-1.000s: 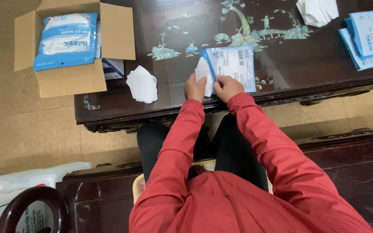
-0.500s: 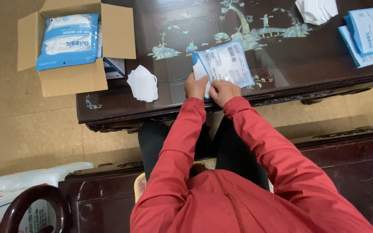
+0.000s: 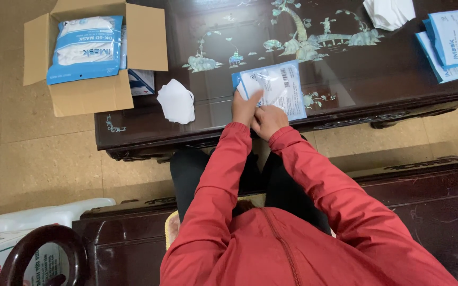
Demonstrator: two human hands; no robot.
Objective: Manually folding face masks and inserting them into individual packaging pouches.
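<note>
Near the frame's centre we are pinching the packet [image 3: 271, 90] on the dark surface [image 3: 345, 69], left hand [image 3: 245, 108] and right hand [image 3: 269, 121] fingers closed on its lower edge, best kept flat and steady.

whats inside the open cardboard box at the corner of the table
A blue and white mask packet lies on top inside the cardboard box, filling most of the opening. More blue packaging edges show beside it. Whatever lies underneath is covered.

Even, soft indoor light; sharp focus throughout. Pale glare on the glossy dark table [image 3: 345, 74] just beyond the left hand [image 3: 246, 106]. Faint shadows under both hands.
</note>
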